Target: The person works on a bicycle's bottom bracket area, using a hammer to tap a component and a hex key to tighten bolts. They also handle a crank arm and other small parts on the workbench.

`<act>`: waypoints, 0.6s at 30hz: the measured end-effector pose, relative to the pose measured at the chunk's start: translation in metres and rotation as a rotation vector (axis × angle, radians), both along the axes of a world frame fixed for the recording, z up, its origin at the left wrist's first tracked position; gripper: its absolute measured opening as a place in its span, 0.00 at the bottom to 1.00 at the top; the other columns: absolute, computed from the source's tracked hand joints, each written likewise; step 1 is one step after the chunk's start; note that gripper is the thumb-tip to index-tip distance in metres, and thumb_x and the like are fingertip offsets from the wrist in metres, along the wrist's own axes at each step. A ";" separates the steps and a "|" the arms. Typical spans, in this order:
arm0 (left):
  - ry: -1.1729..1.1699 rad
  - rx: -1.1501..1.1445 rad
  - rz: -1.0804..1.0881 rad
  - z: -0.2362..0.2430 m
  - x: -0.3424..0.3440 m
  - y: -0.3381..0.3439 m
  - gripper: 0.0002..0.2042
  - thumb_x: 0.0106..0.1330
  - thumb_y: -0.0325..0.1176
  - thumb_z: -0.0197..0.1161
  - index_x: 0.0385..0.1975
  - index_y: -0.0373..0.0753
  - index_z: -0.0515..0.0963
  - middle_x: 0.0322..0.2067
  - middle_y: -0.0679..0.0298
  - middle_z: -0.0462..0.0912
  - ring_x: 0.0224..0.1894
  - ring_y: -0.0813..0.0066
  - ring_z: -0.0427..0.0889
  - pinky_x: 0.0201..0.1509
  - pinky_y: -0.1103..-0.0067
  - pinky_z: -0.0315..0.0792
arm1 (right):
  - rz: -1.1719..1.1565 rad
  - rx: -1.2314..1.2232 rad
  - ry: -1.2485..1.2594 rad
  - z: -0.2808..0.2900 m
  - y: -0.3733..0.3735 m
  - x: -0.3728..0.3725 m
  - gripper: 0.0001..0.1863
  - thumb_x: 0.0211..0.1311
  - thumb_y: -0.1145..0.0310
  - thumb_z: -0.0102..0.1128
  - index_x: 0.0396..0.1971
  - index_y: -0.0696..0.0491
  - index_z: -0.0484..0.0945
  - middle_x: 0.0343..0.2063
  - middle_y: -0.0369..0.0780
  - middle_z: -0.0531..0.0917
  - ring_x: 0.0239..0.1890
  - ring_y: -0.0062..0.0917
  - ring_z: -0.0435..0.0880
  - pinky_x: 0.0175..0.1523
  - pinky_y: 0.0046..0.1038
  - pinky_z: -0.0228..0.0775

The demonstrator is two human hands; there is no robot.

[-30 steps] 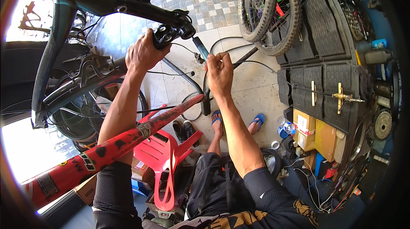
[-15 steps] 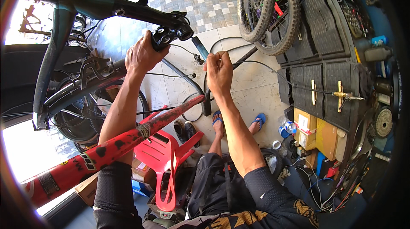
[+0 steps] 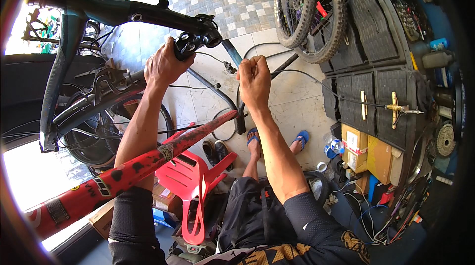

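A dark teal bicycle frame (image 3: 118, 13) hangs across the upper left, its head tube end (image 3: 200, 40) pointing toward the middle. My left hand (image 3: 163, 65) grips the frame just under that end. My right hand (image 3: 255, 79) is closed in a fist around a thin black cable (image 3: 316, 79) that runs off to the right toward a brass-coloured tool (image 3: 396, 109). A blue-handled tool or fork leg (image 3: 231, 52) sticks out between the two hands. Both forearms rise from the lower edge.
A red bicycle frame tube (image 3: 123, 176) slants across the lower left over a red plastic chair (image 3: 190, 186). Two knobby wheels (image 3: 307, 8) lean at the top. Black rubber mats (image 3: 376, 32), cardboard boxes (image 3: 363, 149) and parts clutter the right. My feet wear blue sandals (image 3: 299, 139).
Both hands have stayed on the frame end and cable; my right hand has closed a little tighter and shifted slightly. The view has barely moved.
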State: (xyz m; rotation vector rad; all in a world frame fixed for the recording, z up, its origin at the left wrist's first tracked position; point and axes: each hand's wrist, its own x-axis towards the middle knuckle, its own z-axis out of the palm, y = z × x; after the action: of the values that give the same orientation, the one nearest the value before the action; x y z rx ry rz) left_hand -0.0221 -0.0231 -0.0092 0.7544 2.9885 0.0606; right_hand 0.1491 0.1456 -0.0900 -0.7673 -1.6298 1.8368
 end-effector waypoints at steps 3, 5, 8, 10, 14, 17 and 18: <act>-0.009 -0.007 0.000 -0.001 -0.001 -0.001 0.33 0.62 0.61 0.76 0.53 0.39 0.76 0.39 0.48 0.93 0.41 0.43 0.93 0.45 0.54 0.85 | 0.012 -0.002 0.028 -0.001 -0.001 0.001 0.15 0.79 0.71 0.62 0.33 0.55 0.66 0.21 0.33 0.69 0.21 0.17 0.68 0.26 0.29 0.63; -0.005 -0.010 -0.002 -0.001 -0.001 -0.001 0.33 0.62 0.61 0.76 0.53 0.40 0.76 0.39 0.48 0.93 0.41 0.43 0.93 0.45 0.54 0.85 | 0.011 0.025 0.017 0.000 -0.002 0.000 0.14 0.79 0.71 0.62 0.33 0.56 0.66 0.21 0.34 0.69 0.22 0.18 0.67 0.27 0.30 0.64; 0.004 -0.010 -0.006 -0.002 -0.002 -0.001 0.33 0.62 0.62 0.76 0.52 0.40 0.76 0.40 0.48 0.93 0.41 0.43 0.93 0.44 0.54 0.85 | 0.012 0.028 0.027 0.001 -0.003 0.000 0.14 0.78 0.71 0.63 0.34 0.56 0.66 0.22 0.35 0.69 0.23 0.19 0.66 0.28 0.32 0.65; 0.005 -0.010 -0.004 -0.002 -0.002 -0.001 0.33 0.62 0.62 0.76 0.52 0.40 0.76 0.40 0.48 0.93 0.41 0.43 0.93 0.44 0.54 0.85 | 0.018 0.025 0.035 0.003 -0.005 0.000 0.14 0.78 0.71 0.63 0.34 0.56 0.66 0.22 0.35 0.69 0.23 0.20 0.66 0.28 0.32 0.65; -0.006 -0.015 -0.001 -0.002 -0.002 -0.002 0.33 0.62 0.62 0.76 0.51 0.40 0.76 0.40 0.48 0.93 0.41 0.43 0.93 0.44 0.54 0.85 | 0.032 0.051 0.048 0.005 -0.009 0.000 0.15 0.78 0.71 0.64 0.34 0.56 0.66 0.22 0.36 0.69 0.23 0.20 0.67 0.28 0.32 0.65; -0.007 -0.015 -0.002 -0.001 -0.002 -0.001 0.33 0.62 0.62 0.76 0.51 0.40 0.76 0.40 0.48 0.93 0.41 0.43 0.93 0.44 0.54 0.85 | 0.046 0.048 0.055 0.006 -0.016 0.000 0.15 0.78 0.71 0.64 0.34 0.56 0.66 0.22 0.36 0.69 0.23 0.20 0.67 0.28 0.32 0.65; -0.007 -0.016 -0.001 -0.001 -0.001 -0.001 0.33 0.62 0.63 0.76 0.51 0.40 0.76 0.40 0.48 0.93 0.41 0.43 0.93 0.44 0.54 0.85 | 0.052 0.026 0.052 0.006 -0.018 0.000 0.15 0.78 0.71 0.64 0.34 0.56 0.66 0.22 0.37 0.69 0.23 0.20 0.67 0.28 0.32 0.65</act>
State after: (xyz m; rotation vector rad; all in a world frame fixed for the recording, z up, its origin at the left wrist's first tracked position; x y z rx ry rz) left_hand -0.0236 -0.0244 -0.0105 0.7519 2.9779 0.0386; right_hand 0.1486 0.1278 -0.0839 -0.6664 -1.6521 1.8521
